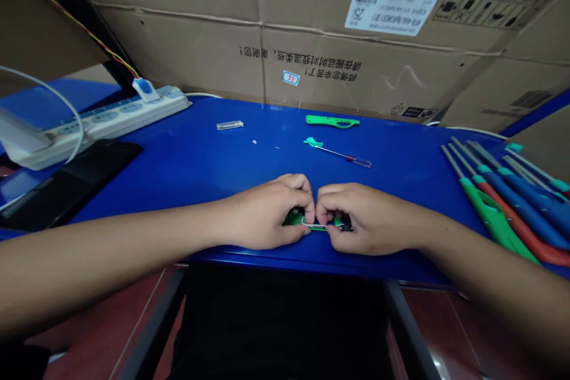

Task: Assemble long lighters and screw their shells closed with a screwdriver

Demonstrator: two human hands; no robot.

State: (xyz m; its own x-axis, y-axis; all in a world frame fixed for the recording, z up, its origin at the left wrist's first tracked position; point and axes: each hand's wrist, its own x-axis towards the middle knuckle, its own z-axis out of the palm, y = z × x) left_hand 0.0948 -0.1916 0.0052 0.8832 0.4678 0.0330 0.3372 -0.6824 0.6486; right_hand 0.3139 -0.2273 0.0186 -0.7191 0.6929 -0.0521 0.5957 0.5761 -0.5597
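Near the front edge of the table, my left hand (271, 214) and my right hand (369, 219) face each other, almost touching. Both are closed, thumb against fingers, at an opened green lighter casing (319, 228). A thin pale wire (315, 225) runs across the casing between the two sets of fingertips. Whether they pinch the wire itself, I cannot tell. Dark parts show inside the casing under each hand, largely covered by fingers. Beyond the hands lie a screwdriver (341, 154) with a clear handle, a small green piece (313, 142) and another green casing half (332, 122).
A clear small tank (230, 125) lies farther back on the blue table (200, 160). At left are a power strip (120, 116) and a black phone (75, 181). Several long stick lighters (503, 225) lie at right. A cardboard box (267, 29) stands along the back.
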